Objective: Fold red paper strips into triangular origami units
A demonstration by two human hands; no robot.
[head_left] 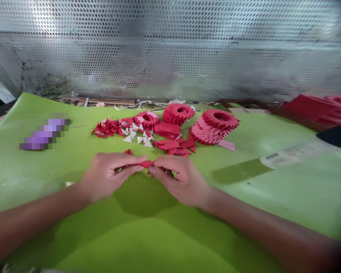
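My left hand and my right hand meet above the green sheet, pinching a small piece of folded red paper between them. The fingers hide most of that piece. Just ahead lies a loose heap of folded red paper units, mixed with several white folded units. Farther back stand rings of stacked red and pink paper units, and smaller rings sit beside them.
A purple object, pixelated, lies at the left of the green sheet. A pile of red paper sheets sits at the right rear, near a printed label strip. A perforated metal screen stands behind the table.
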